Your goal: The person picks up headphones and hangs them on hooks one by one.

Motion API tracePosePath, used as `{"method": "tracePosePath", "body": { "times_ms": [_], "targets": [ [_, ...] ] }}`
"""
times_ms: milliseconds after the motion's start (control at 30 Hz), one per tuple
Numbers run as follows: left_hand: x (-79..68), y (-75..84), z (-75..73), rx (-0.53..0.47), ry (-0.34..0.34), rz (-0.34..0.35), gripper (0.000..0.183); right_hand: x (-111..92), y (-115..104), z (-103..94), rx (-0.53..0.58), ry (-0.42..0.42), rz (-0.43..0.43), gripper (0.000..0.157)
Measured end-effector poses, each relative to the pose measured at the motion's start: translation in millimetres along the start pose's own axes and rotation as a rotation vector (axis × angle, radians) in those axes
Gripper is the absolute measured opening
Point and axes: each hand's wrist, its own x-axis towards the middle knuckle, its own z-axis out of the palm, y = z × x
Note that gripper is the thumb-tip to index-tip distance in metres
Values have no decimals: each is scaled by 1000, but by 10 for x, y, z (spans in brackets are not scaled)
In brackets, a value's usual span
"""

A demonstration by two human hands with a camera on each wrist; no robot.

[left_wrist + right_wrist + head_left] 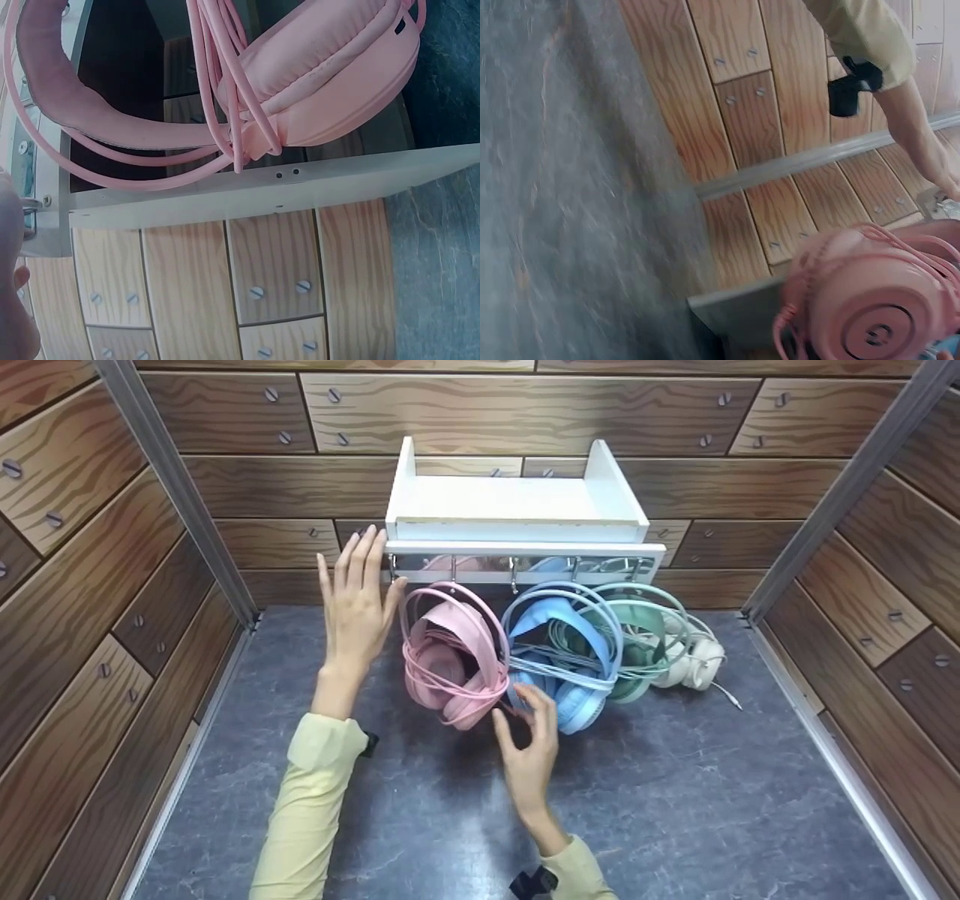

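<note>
Pink headphones (457,660) with their cable wound round them hang from a hook on the front bar (525,547) of a white shelf rack. My left hand (356,607) rests against the bar's left end, its fingers straight and pointing up. Only a blurred part of that hand (11,277) shows in the left wrist view. Just below the pink headphones' right ear cup, my right hand (531,750) has thumb and forefinger spread apart and bent loosely. In the right wrist view the pink headphones (877,307) appear close up, with almost none of the right hand.
Blue headphones (566,660) hang right of the pink pair. Green headphones (637,637) and white headphones (694,664) are farther right, with a white plug (735,703) sticking out. A white shelf (502,499) is above the bar. Wood-patterned walls surround the dark grey floor (712,795).
</note>
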Motion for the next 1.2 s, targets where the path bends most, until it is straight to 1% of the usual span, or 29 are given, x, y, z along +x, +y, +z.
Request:
{"method": "tracePosePath", "body": {
  "times_ms": [100, 167, 367, 567, 767, 967, 1100, 1200],
  "targets": [
    [-2, -7, 1, 4, 1, -2, 62, 52, -14, -95, -4, 0, -59, 27],
    [-4, -7, 1, -5, 2, -5, 62, 81, -17, -164, -26, -7, -99, 22],
    [-6, -14, -6, -12, -1, -9, 61, 146, -10, -372, -75, -4, -202, 21],
    [-13, -24, -12, -2, 3, -10, 60, 249, -12, -571, -81, 45, -252, 17],
    [-13, -12, -12, -3, 2, -9, 60, 385, 9, -807, -126, 133, -257, 13],
    [3, 0, -13, -4, 2, -5, 60, 542, 81, -1071, -121, 234, -217, 12],
    [1, 1, -4, 2, 1, -4, 60, 625, 245, -1287, -164, 308, -176, 11],
    [-4, 0, 2, 5, 0, -2, 60, 680, 476, -1475, -220, 357, -149, 12]
  ]
}}
